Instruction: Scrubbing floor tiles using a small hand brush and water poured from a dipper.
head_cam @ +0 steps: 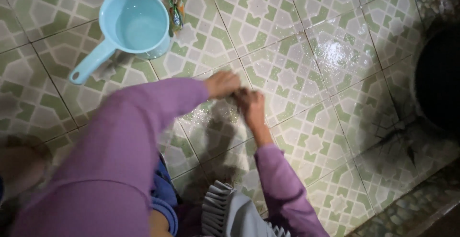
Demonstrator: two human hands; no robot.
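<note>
My left hand [222,84] and my right hand [251,107] meet over the wet green-and-white tiled floor [311,74], fingers curled and touching each other. Something small and dark seems to sit between them, but blur hides what it is. Both arms wear purple sleeves. A light blue plastic water scoop [132,24] with a long handle stands on the tiles up and to the left of my hands.
A small colourful sachet [176,7] lies beside the scoop's right rim. A dark round opening [438,79] sits at the right edge. A grey pleated cloth [230,213] lies at the bottom between my arms. A pebbled strip [412,213] borders the tiles at bottom right.
</note>
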